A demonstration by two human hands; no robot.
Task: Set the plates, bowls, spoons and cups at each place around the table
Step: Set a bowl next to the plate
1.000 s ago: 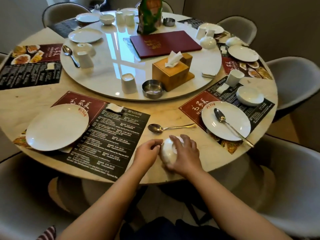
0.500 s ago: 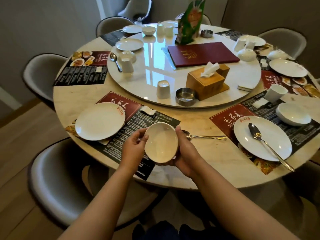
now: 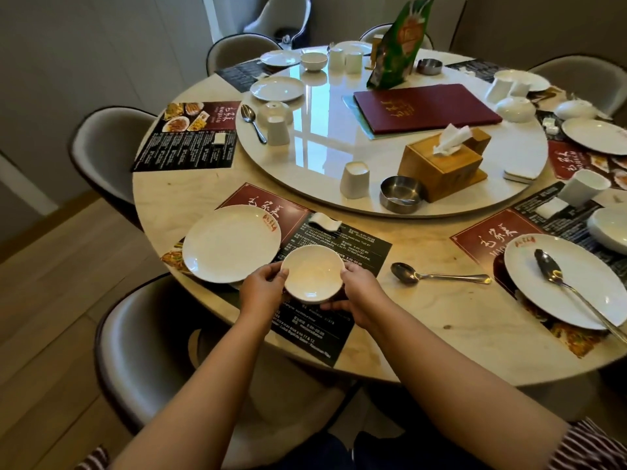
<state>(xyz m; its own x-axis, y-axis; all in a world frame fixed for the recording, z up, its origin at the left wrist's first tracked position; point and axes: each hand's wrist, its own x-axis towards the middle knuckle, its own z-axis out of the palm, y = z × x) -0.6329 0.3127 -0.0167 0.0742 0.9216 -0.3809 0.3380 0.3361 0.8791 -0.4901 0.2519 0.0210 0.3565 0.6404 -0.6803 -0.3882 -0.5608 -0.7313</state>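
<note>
Both my hands hold a small white bowl [image 3: 312,273], mouth up, just above the dark placemat [image 3: 342,245] at the near place. My left hand [image 3: 263,291] grips its left rim and my right hand [image 3: 359,293] cups its right side and underside. A white plate [image 3: 230,242] lies on the mat just left of the bowl. A metal spoon [image 3: 437,275] lies on the bare table to the right. A white cup [image 3: 354,179] stands upside down on the turntable edge beyond.
The round turntable [image 3: 339,137] carries a wooden tissue box [image 3: 441,164], steel ashtray [image 3: 400,195], red menu [image 3: 424,106], green bag and more cups, plates and bowls. To the right is a place with plate [image 3: 563,286], spoon and bowl. Grey chairs ring the table.
The bowl, turned upside down on the table a second ago, was lifted, turned mouth up and carried left to the placemat beside the plate. My view swung left too.
</note>
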